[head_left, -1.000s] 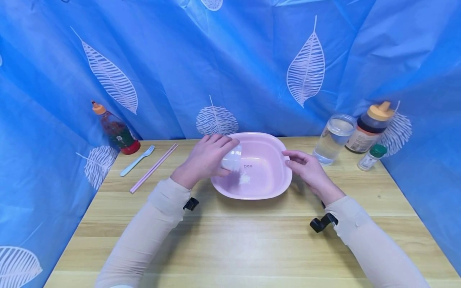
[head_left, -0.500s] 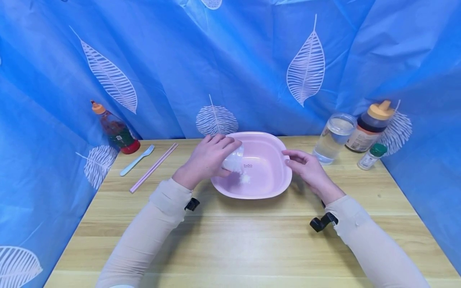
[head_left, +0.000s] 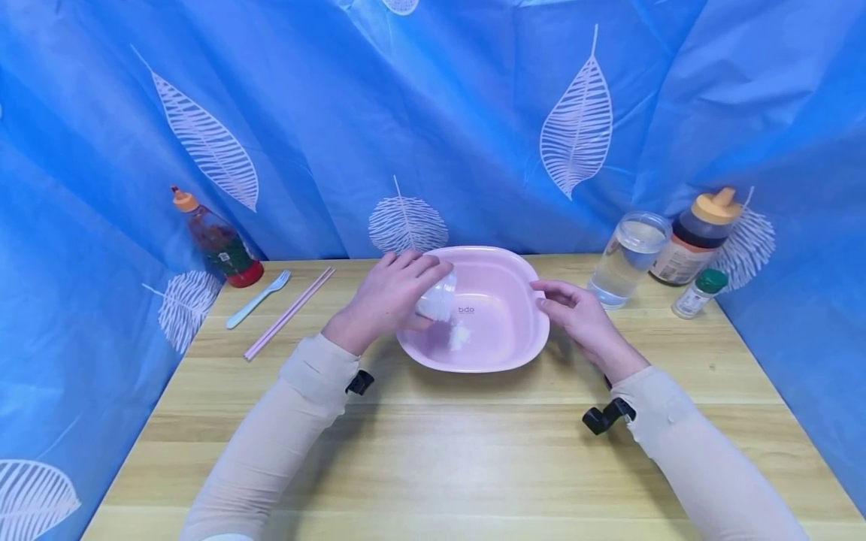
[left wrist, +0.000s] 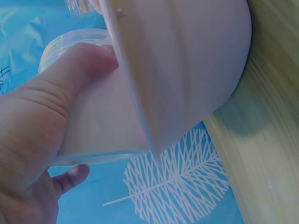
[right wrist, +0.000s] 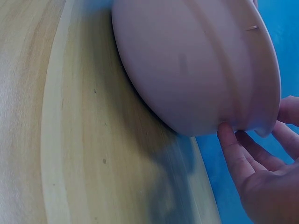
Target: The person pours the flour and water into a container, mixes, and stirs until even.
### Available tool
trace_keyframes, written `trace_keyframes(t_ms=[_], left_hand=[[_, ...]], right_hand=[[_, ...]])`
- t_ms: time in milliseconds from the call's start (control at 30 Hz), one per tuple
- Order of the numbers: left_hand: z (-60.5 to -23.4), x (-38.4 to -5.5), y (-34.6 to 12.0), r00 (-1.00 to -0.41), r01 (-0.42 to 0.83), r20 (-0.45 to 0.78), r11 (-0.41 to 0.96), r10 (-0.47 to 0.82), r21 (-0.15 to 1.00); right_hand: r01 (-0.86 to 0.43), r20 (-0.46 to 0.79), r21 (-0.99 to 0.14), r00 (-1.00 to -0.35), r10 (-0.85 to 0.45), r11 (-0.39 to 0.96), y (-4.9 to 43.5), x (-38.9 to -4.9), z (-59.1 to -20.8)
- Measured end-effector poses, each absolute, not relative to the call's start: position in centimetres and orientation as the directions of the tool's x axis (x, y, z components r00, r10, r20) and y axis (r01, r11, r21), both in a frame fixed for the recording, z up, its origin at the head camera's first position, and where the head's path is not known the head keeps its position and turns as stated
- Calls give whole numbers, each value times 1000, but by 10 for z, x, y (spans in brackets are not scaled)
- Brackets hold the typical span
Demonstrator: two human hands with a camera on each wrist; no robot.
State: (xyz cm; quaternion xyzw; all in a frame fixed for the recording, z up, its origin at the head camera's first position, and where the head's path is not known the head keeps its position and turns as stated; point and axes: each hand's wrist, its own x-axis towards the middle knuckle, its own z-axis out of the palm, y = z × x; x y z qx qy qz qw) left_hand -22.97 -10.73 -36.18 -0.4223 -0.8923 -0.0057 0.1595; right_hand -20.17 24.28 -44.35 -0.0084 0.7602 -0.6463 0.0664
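My left hand (head_left: 387, 298) grips a clear jar (head_left: 440, 298) of white powder, tipped over the left side of a pink basin (head_left: 504, 330). In the left wrist view the thumb curls over the jar (left wrist: 105, 116), and the basin's rim hides the jar's mouth. A small heap of white powder (head_left: 459, 336) lies on the basin floor, left of centre. On the opposite side, my right hand (head_left: 583, 319) holds the basin's right rim. The right wrist view has fingers at the rim and the thumb against the basin's outer wall (right wrist: 187, 70).
Left on the wooden table (head_left: 433, 458) are a red sauce bottle (head_left: 226, 248), a light blue fork (head_left: 258, 299) and pink chopsticks (head_left: 289, 314). At the right stand a glass of water (head_left: 624, 263), a dark sauce bottle (head_left: 693, 240) and a green-capped shaker (head_left: 700, 294). Blue sheeting encloses the table.
The jar shifts slightly over the basin while staying tipped, and the powder heap looks a little larger. My right hand keeps its place on the rim.
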Motion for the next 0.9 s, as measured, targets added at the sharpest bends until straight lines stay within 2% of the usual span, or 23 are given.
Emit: trace_keyframes(t_ms=[900], left_hand=[[-363, -230, -103, -555, 761, 320, 624, 768, -177]], right_hand=[[87, -104, -982, -990, -99, 165, 243, -200, -441]])
